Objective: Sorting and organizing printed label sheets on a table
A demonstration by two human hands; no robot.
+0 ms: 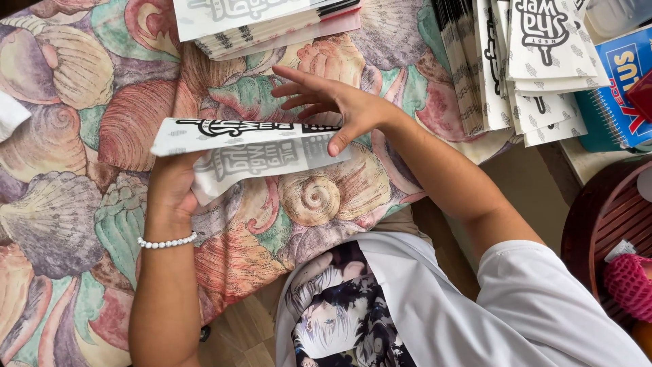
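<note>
Holding a flat white printed paper bag point(248, 146) above the seashell-print cloth point(81, 136): left hand point(173, 187) is closed on its lower left end from underneath, pearl bead bracelet point(166, 242) on that wrist. Right hand point(333, 102) is open, fingers spread, thumb tip touching the bag's right end, gripping nothing. Bag sits roughly level, between both hands, mid-frame. Stack of same printed bags point(272, 24) lies on the cloth at top centre; a second fanned stack point(536, 68) at top right, beside a blue spiral notebook point(621, 88).
</note>
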